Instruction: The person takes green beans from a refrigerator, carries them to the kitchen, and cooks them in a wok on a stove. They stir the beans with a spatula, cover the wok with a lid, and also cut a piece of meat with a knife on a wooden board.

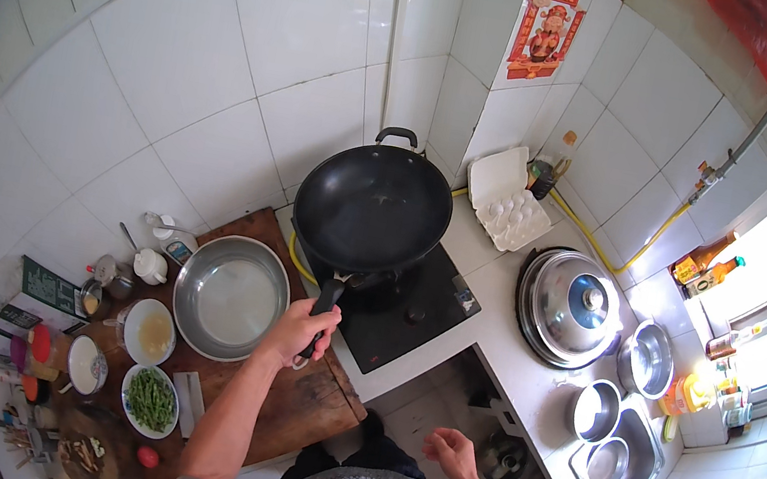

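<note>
My left hand grips the black handle of a large dark wok. The wok is tilted over the back of a black glass-topped stove, its inside turned towards me, with no food visible in it. Left of the handle, a wide stainless steel basin rests on a wooden board; it seems to hold a shallow clear liquid. My right hand hangs at the right in front of the counter, fingers curled, and I see nothing in it.
Cut green vegetables fill a white bowl; a bowl of cloudy liquid stands behind it. At right are an egg carton, a lidded steel pot, a steel pot and a sink. A yellow hose runs along the wall.
</note>
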`<state>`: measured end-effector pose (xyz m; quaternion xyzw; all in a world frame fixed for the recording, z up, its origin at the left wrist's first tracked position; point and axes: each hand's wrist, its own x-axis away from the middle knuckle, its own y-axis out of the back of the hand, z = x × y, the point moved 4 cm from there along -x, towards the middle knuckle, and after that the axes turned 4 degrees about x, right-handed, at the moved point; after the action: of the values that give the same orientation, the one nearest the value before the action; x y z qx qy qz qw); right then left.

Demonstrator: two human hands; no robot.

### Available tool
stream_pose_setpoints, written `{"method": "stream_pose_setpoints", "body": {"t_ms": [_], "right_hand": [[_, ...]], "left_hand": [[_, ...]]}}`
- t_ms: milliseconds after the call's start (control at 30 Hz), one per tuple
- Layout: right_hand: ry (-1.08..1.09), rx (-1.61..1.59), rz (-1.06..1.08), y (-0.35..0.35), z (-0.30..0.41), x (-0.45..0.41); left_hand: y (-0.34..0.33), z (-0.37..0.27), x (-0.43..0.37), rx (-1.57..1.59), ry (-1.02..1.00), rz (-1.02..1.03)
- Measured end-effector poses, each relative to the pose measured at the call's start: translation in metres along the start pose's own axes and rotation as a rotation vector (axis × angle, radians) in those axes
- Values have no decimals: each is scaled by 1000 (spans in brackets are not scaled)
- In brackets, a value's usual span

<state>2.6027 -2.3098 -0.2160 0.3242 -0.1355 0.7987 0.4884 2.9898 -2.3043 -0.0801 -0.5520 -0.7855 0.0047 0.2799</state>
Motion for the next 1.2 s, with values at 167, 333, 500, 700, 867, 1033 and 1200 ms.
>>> {"method": "stream_pose_setpoints", "body": {"t_ms": [167, 333, 500, 700, 867, 1033, 1200], "right_hand": [[11, 46, -13, 1, -2, 12], [9, 54, -48, 0, -11, 18], [0, 25, -22, 0, -23, 13], [9, 4, -4, -5, -30, -1], [37, 64, 36, -3, -25, -13], [61, 39, 10, 7, -13, -15], [62, 52, -3, 15, -9, -21]], "left_hand": [[-4, 22, -2, 29, -53, 0], [-8, 36, -1, -32, -104, -28], [-3, 29, 11, -133, -123, -97], [-4, -1, 26, -189, -55, -131], [-6, -18, 29, -137, -17, -82], [-12, -21, 25, -113, 29, -68], [-5, -8, 16, -107, -5, -58]]}}
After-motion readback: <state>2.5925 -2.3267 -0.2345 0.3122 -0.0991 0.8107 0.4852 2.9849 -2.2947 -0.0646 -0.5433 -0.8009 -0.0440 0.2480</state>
